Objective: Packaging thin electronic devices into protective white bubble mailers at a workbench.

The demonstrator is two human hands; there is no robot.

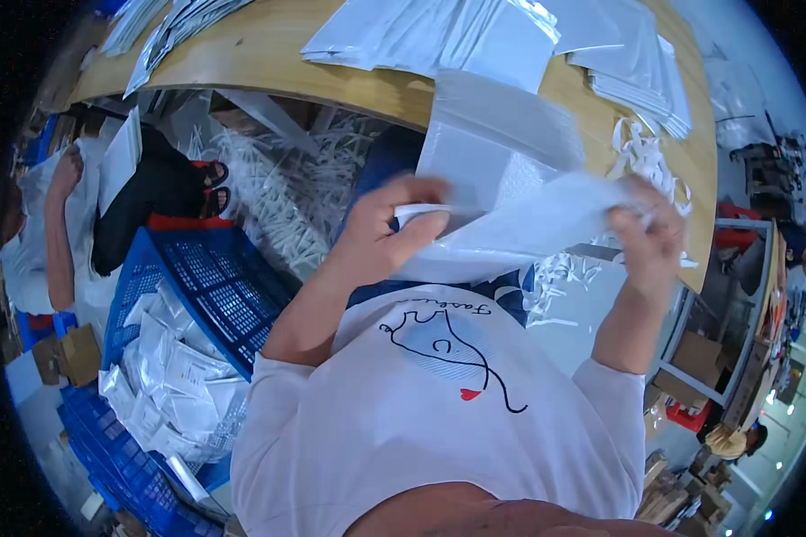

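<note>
A white, partly see-through plastic bag (484,237) is stretched between my hands above my lap, its flap blurred by motion. My left hand (401,224) pinches its left edge between thumb and fingers. At the other end, my right hand (649,233) is closed on the bag's right side, its fingertips smeared. Just beyond, a clear-edged white plastic sleeve (501,121) leans over the table edge, partly behind the held bag. Piled on the wooden table (367,94) are flat white bags (421,36) in a fanned stack.
More stacked bags (640,76) and curled white strips (640,148) lie on the table's right part. At my left stands a blue plastic basket (215,286) beside white packets (179,380). Shredded strips (269,188) cover the floor under the table. Another person's arm (60,233) shows far left.
</note>
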